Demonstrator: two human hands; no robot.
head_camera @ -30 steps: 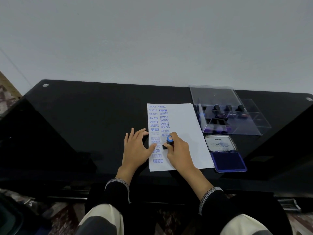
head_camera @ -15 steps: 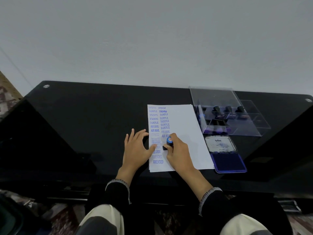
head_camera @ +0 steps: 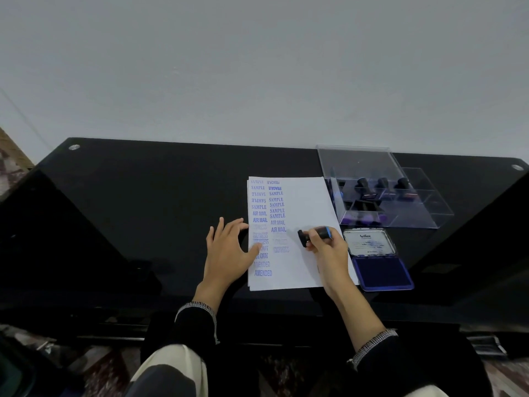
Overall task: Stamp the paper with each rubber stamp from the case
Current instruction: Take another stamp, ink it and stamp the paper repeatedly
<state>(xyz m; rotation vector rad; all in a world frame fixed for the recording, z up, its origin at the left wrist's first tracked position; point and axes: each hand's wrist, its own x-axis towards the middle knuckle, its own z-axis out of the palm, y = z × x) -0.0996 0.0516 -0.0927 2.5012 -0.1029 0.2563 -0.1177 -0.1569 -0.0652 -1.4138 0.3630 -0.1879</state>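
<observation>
Lifted off the paper [head_camera: 303,253], the stamp [head_camera: 315,235] now lies sideways in my right hand [head_camera: 329,250], gripped, face leftward; ink pad [head_camera: 380,272] just right. Left hand [head_camera: 229,253] flat, fingers spread, steadies the sheet.

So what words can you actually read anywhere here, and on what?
"SAMPLE", "FRAGILE", "AIR MAIL", "EXPRESS", "AMENDED": blue stamp prints on the paper.
"OUT": print partly hidden by the left hand.
"Artline": open lid of the ink pad; the small print below is too blurred to read.
Stamp in the right hand: no readable text.
</observation>
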